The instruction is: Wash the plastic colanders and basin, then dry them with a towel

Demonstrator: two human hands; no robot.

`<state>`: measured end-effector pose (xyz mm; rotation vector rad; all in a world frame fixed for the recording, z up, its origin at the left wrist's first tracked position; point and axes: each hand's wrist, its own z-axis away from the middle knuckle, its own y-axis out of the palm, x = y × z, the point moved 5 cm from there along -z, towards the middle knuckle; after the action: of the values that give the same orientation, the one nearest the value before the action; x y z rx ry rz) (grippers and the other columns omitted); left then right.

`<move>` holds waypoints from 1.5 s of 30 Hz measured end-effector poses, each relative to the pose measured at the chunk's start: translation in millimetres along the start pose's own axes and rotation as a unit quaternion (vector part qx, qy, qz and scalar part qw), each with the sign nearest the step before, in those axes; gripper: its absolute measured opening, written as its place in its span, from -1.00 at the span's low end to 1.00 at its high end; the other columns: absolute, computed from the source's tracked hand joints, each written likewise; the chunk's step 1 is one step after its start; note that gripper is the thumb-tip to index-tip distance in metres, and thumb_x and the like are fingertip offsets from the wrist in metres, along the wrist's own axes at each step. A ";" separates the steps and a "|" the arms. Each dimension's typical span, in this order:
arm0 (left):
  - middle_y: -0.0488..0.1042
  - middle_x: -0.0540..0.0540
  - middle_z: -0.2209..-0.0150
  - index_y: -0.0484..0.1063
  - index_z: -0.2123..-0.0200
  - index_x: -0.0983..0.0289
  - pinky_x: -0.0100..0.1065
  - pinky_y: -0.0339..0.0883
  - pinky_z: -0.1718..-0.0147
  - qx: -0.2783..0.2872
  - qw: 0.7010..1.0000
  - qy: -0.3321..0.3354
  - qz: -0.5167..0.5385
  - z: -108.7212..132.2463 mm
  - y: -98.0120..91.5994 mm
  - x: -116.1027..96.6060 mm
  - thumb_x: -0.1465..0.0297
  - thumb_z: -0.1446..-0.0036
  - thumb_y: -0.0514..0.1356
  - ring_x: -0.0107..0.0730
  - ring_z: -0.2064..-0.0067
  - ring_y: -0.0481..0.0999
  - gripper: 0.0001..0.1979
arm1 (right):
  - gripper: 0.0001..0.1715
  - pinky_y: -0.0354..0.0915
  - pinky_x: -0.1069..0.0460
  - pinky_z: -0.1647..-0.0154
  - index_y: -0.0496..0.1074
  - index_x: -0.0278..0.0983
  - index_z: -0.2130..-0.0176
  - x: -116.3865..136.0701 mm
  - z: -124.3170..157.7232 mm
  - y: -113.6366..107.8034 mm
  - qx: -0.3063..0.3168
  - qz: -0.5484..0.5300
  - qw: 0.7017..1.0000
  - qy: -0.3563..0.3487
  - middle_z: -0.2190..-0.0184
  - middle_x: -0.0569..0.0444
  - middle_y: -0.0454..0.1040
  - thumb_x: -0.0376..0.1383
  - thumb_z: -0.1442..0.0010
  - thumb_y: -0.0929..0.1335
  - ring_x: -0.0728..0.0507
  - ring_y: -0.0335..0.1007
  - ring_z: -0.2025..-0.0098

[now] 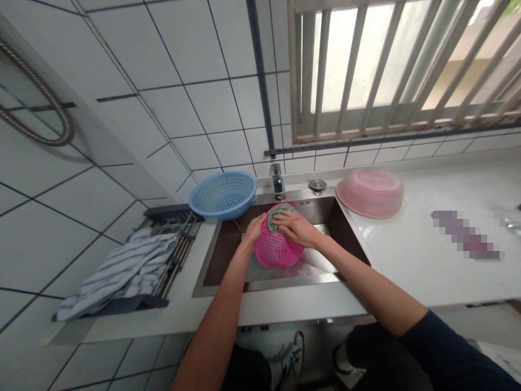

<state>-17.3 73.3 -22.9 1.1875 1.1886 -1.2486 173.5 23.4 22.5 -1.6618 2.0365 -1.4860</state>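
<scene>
A bright pink perforated basket [277,251] is held upside down and tilted over the steel sink [345,231]. My left hand [255,227] grips its left rim. My right hand [295,225] lies over the top of the basket, fingers closed on a green cloth [280,210] pressed against it. The tap [278,182] stands just behind the basket; no water stream is visible.
A blue perforated basket [222,194] rests at the sink's back left corner. A pink basin [371,191] lies upside down on the white counter [411,255] to the right. A striped cloth [122,271] lies over a metal rack [179,244] on the left. A barred window is behind.
</scene>
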 end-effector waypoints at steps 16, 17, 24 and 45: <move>0.69 0.25 -0.05 0.70 0.13 0.28 -0.06 0.36 -0.22 0.028 0.999 0.027 -0.012 -1.1 2.7 1.9 -0.02 -0.10 0.37 0.05 -0.13 0.60 -0.50 | -0.48 0.17 -0.29 -0.53 0.53 -0.25 -0.30 -23.6 6.8 -12.2 -0.045 -0.009 0.996 0.075 -0.31 -0.11 0.51 -0.17 -0.57 0.20 -0.28 0.34 -0.44; 0.68 0.26 -0.07 0.70 0.12 0.28 -0.05 0.32 -0.26 0.024 0.999 0.028 -0.017 -1.8 3.3 2.1 -0.02 -0.11 0.37 0.06 -0.18 0.58 -0.50 | -0.48 0.12 -0.30 -0.55 0.54 -0.24 -0.29 -14.1 3.1 -6.7 -0.032 -0.010 0.998 0.050 -0.31 -0.10 0.52 -0.17 -0.58 0.20 -0.27 0.32 -0.45; 0.68 0.25 -0.07 0.71 0.07 0.27 -0.04 0.27 -0.30 0.048 0.998 0.030 -0.035 -1.7 6.2 3.0 -0.01 -0.14 0.36 0.07 -0.20 0.57 -0.50 | -0.47 0.21 -0.27 -0.51 0.52 -0.22 -0.30 -30.9 6.6 -7.6 -0.040 -0.050 0.996 0.064 -0.31 -0.10 0.52 -0.14 -0.58 0.19 -0.25 0.39 -0.40; 0.69 0.22 -0.02 0.69 0.13 0.26 -0.10 0.33 -0.23 0.078 0.995 0.043 -0.037 -0.4 18.0 -5.8 0.00 -0.16 0.33 0.02 -0.13 0.58 -0.54 | -0.55 0.36 -0.24 -0.36 0.56 -0.22 -0.23 -27.4 8.7 -8.1 -0.104 -0.042 0.991 0.077 -0.17 -0.14 0.61 -0.31 -0.50 0.25 -0.25 0.52 -0.23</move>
<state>0.8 73.6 -17.4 1.3334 1.2260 -1.3783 195.1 40.9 11.5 -1.7783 2.3002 -1.5161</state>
